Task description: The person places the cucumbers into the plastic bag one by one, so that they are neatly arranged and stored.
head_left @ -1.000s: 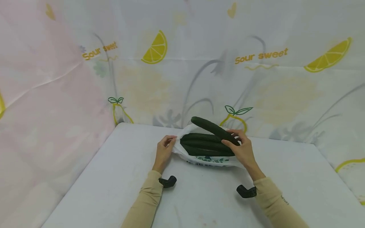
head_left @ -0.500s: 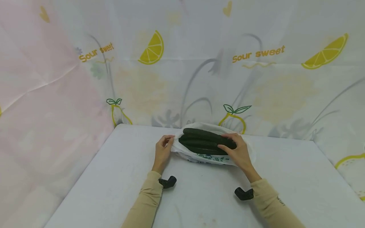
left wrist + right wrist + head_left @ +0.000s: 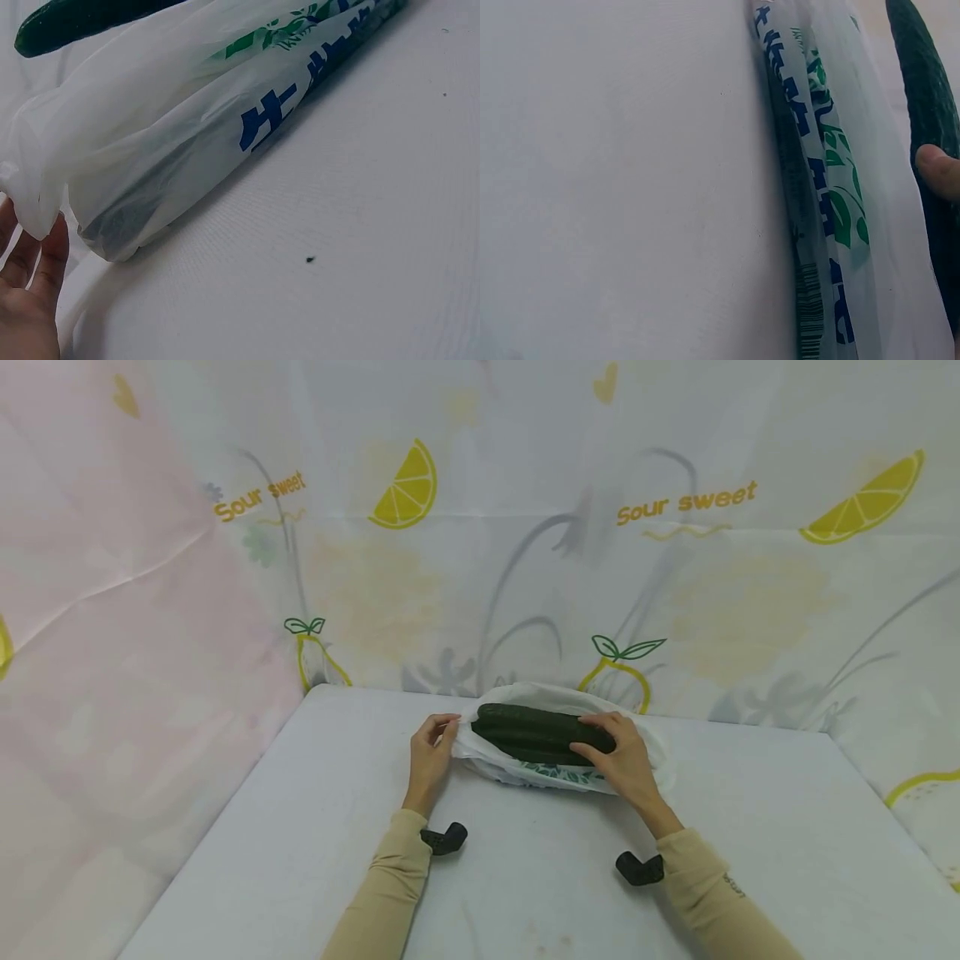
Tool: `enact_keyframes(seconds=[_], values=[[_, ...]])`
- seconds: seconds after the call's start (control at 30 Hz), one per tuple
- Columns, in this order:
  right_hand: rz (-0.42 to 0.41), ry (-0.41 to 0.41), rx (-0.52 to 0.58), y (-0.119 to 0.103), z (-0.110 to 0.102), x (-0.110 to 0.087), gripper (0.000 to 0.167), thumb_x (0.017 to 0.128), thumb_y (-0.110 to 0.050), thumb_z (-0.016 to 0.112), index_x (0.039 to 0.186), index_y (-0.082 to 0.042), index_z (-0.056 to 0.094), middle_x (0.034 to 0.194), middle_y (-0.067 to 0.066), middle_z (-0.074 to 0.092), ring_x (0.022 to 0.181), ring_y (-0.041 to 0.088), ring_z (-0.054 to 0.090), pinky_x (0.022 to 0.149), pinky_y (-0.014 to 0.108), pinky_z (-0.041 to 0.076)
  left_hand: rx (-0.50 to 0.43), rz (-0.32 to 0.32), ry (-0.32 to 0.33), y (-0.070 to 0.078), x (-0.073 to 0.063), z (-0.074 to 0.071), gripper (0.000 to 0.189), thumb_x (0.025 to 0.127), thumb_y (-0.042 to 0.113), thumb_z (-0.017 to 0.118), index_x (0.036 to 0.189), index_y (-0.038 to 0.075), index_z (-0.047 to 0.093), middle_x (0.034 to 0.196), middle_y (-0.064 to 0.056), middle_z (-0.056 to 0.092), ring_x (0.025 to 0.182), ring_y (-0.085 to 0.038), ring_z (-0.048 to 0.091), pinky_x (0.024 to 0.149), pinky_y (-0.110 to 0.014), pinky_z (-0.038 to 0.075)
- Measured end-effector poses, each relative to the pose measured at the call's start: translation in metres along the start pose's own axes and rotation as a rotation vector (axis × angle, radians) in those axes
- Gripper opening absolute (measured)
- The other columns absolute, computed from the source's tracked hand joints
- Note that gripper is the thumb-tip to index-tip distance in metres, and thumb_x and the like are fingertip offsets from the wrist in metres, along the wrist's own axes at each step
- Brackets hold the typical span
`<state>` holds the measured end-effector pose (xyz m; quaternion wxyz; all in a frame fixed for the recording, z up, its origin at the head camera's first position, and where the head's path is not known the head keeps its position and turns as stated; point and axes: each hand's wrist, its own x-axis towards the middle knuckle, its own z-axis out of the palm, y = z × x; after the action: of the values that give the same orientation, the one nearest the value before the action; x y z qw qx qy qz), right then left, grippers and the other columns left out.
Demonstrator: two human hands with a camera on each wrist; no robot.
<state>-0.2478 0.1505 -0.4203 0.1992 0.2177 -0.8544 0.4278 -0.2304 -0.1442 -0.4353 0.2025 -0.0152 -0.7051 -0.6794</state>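
Observation:
Dark green cucumbers [image 3: 525, 733] lie side by side in the opening of a white plastic bag [image 3: 480, 757] with green leaf print and blue lettering [image 3: 266, 120]. My left hand [image 3: 429, 760] pinches the bag's left edge between thumb and fingers. Over the right end of the cucumbers, my right hand [image 3: 626, 760] grips one, thumb on the near side and fingers on the far side. In the right wrist view the thumb [image 3: 939, 171] presses against that cucumber [image 3: 928, 82]; the other fingers are out of sight there. The bag hides the cucumbers' lower parts.
The bag lies on a white table [image 3: 525, 877] near its back edge. Behind it hangs a printed cloth [image 3: 480, 568] with lemon slices. A black wrist device [image 3: 446, 839] sits on the left sleeve, and another black device [image 3: 640, 868] on the right sleeve.
The cucumber in my right hand has come down from a raised tilt to lie among the others in the bag. My right hand lowered slightly with it; my left hand kept its pinch.

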Motion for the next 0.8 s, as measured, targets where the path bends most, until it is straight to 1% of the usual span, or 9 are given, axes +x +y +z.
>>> enact_keyframes(seconds=[0.13, 0.2, 0.33, 0.4, 0.53, 0.67, 0.77, 0.8], values=[[0.000, -0.024, -0.040, 0.000, 0.001, 0.002, 0.042, 0.076, -0.018, 0.079, 0.115, -0.013, 0.064, 0.113, 0.008, 0.060, 0.105, 0.024, 0.050, 0.092, 0.044, 0.042, 0.011, 0.001, 0.025, -0.014, 0.004, 0.001, 0.021, 0.094, 0.016, 0.058, 0.107, 0.001, 0.065, 0.110, -0.016, 0.064, 0.095, -0.004, 0.058, 0.080, -0.014, 0.045], [0.002, -0.043, -0.062, -0.001, 0.001, 0.004, 0.042, 0.076, -0.019, 0.079, 0.115, -0.012, 0.064, 0.113, 0.008, 0.061, 0.105, 0.025, 0.050, 0.091, 0.045, 0.042, 0.012, 0.002, 0.035, -0.020, 0.005, 0.002, 0.021, 0.094, 0.018, 0.059, 0.107, 0.003, 0.066, 0.109, -0.013, 0.064, 0.095, -0.005, 0.059, 0.080, -0.014, 0.046], [-0.004, -0.071, -0.116, -0.002, 0.002, 0.006, 0.041, 0.076, -0.021, 0.079, 0.114, -0.012, 0.065, 0.112, 0.009, 0.061, 0.104, 0.027, 0.052, 0.090, 0.047, 0.044, 0.014, 0.019, 0.046, -0.024, 0.006, 0.002, 0.019, 0.094, 0.018, 0.059, 0.106, 0.004, 0.066, 0.107, -0.011, 0.064, 0.096, -0.007, 0.059, 0.079, -0.015, 0.047], [-0.017, -0.078, -0.144, -0.003, 0.003, 0.007, 0.040, 0.075, -0.020, 0.079, 0.112, -0.012, 0.066, 0.112, 0.010, 0.062, 0.105, 0.029, 0.053, 0.090, 0.048, 0.045, 0.009, 0.015, 0.046, -0.024, 0.006, 0.002, 0.019, 0.094, 0.018, 0.059, 0.106, 0.004, 0.066, 0.108, -0.010, 0.064, 0.096, -0.006, 0.059, 0.079, -0.015, 0.047], [-0.048, -0.086, -0.187, -0.004, 0.004, 0.009, 0.040, 0.074, -0.020, 0.081, 0.110, -0.011, 0.068, 0.110, 0.010, 0.063, 0.105, 0.031, 0.055, 0.090, 0.049, 0.046, -0.006, -0.008, 0.034, -0.021, 0.006, 0.001, 0.020, 0.094, 0.018, 0.059, 0.106, 0.004, 0.066, 0.108, -0.011, 0.065, 0.095, -0.007, 0.059, 0.078, -0.014, 0.046], [-0.061, -0.096, -0.220, -0.003, 0.004, 0.010, 0.039, 0.073, -0.021, 0.081, 0.109, -0.011, 0.068, 0.107, 0.010, 0.064, 0.103, 0.031, 0.056, 0.089, 0.048, 0.046, -0.011, -0.020, 0.011, -0.006, 0.002, 0.001, 0.020, 0.094, 0.015, 0.058, 0.107, 0.000, 0.065, 0.109, -0.015, 0.064, 0.095, -0.006, 0.058, 0.078, -0.014, 0.046], [-0.063, -0.104, -0.235, -0.003, 0.006, 0.010, 0.040, 0.073, -0.023, 0.081, 0.108, -0.011, 0.069, 0.106, 0.009, 0.064, 0.100, 0.030, 0.056, 0.087, 0.047, 0.047, 0.002, -0.016, 0.003, 0.005, -0.001, 0.000, 0.021, 0.094, 0.011, 0.057, 0.107, -0.003, 0.064, 0.109, -0.018, 0.064, 0.095, -0.005, 0.058, 0.078, -0.013, 0.046], [-0.062, -0.108, -0.239, -0.002, 0.006, 0.010, 0.040, 0.073, -0.023, 0.081, 0.109, -0.012, 0.069, 0.106, 0.009, 0.064, 0.099, 0.030, 0.056, 0.086, 0.047, 0.047, 0.004, -0.016, 0.003, 0.006, -0.002, 0.000, 0.020, 0.094, 0.011, 0.057, 0.107, -0.003, 0.064, 0.109, -0.018, 0.064, 0.095, -0.006, 0.058, 0.078, -0.013, 0.046]])
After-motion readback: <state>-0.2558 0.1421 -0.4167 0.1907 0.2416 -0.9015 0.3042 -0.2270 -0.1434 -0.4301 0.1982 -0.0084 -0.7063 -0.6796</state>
